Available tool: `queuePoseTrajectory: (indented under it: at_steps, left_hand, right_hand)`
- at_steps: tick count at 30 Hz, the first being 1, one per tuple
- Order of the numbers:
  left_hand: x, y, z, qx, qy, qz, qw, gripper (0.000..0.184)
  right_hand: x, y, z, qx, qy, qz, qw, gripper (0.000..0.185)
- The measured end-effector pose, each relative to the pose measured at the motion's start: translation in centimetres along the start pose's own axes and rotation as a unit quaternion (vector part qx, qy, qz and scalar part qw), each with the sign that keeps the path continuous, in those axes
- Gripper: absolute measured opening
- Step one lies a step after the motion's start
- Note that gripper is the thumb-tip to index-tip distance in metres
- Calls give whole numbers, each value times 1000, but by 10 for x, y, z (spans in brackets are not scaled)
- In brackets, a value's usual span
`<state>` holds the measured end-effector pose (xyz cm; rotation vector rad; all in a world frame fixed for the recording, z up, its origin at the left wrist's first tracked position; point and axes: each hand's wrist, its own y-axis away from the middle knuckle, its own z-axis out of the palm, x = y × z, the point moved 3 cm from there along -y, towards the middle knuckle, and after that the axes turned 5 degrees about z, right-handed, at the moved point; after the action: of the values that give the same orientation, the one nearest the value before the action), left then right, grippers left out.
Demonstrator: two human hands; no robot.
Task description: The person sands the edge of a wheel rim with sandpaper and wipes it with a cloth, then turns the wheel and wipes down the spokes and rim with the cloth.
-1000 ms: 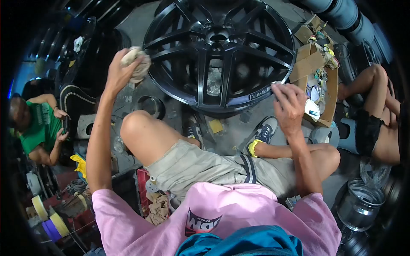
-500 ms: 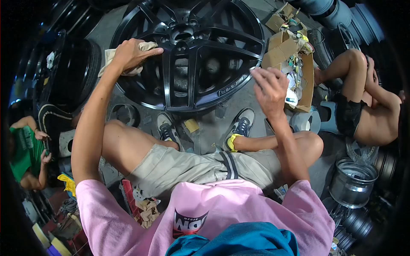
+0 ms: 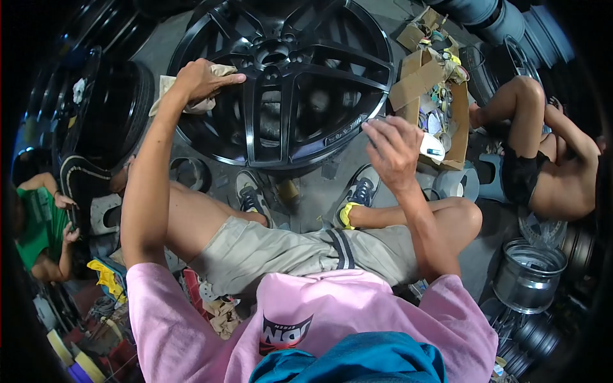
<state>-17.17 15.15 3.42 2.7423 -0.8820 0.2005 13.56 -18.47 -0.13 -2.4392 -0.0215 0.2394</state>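
A large black multi-spoke wheel rim (image 3: 271,118) lies in front of me, with pale lettering (image 3: 345,131) near its lower right edge. My left hand (image 3: 199,84) is closed over a beige cloth (image 3: 165,89) at the rim's left side, its thumb stretched out toward the hub. Just off the lower right edge, close to the lettering, is my right hand (image 3: 394,152). Its fingers are curled into a pinch. Something small may be at the fingertips, but I cannot make it out.
An open cardboard box (image 3: 458,121) of tape rolls and small items stands right of the rim. One person (image 3: 565,172) sits at the right, another in a green shirt (image 3: 41,220) at the left. A silver rim (image 3: 529,274) stands lower right, a yellow block (image 3: 287,190) between my feet.
My right hand has moved left and slightly toward me along the rim's edge, nearer the lettering. My left hand remains on the cloth in nearly the same spot.
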Motion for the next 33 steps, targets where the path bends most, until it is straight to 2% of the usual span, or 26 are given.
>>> queuePoseTrajectory:
  at_steps: [2, 4, 5, 7, 10, 12, 14, 17, 20, 21, 22, 24, 26, 28, 30, 31, 33]
  left_hand:
    - [4, 5, -1, 9, 4, 14, 1000, 80]
    - [6, 8, -4, -3, 46, 8, 999, 92]
    - [3, 7, -2, -1, 46, 8, 999, 92]
    - [0, 7, 1, 47, 17, 18, 999, 89]
    - [4, 6, -3, 5, 4, 24, 1000, 89]
    - [0, 6, 1, 7, 29, 4, 1000, 89]
    - [-3, 7, 3, 52, 36, 27, 998, 85]
    - [3, 7, -4, 12, 28, 17, 999, 83]
    - [5, 11, -3, 16, 55, 11, 998, 80]
    - [5, 14, -1, 69, 34, 27, 997, 79]
    - [2, 12, -2, 70, 34, 25, 997, 79]
    - [1, 9, -1, 27, 40, 18, 999, 79]
    - [4, 11, -2, 24, 39, 22, 999, 79]
    - [2, 9, -1, 29, 40, 24, 998, 79]
    - [1, 12, 1, 82, 33, 41, 995, 77]
    - [2, 12, -2, 81, 33, 41, 995, 77]
    - [6, 11, -5, 18, 34, 19, 999, 76]
  right_hand:
    - [11, -8, 0, 20, 45, 12, 999, 36]
    - [18, -12, 3, 35, 65, 27, 997, 33]
    - [16, -10, 4, 28, 48, 11, 998, 32]
    - [5, -8, -1, 6, 20, -8, 1000, 30]
    - [19, -17, -1, 18, 68, 9, 997, 27]
    - [22, -18, 0, 28, 73, 7, 997, 27]
    - [16, -12, 2, 2, 20, -9, 1000, 30]
    - [18, -20, -3, -1, 41, -4, 999, 29]
    - [21, -25, -2, 7, 62, 9, 998, 27]
    - [16, -21, 0, 2, 41, -2, 999, 28]
    - [11, -17, 0, -4, 19, -12, 1000, 29]
    - [10, -18, 0, -7, 11, -16, 1000, 29]
    - [19, -25, -4, 0, 70, 6, 998, 32]
    - [19, -25, -3, 3, 72, 8, 997, 33]
    - [6, -15, -1, -4, 8, -9, 1000, 35]
    - [-1, -13, -4, -14, -16, -12, 1000, 34]
    - [10, -15, -1, -11, 5, -4, 1000, 35]
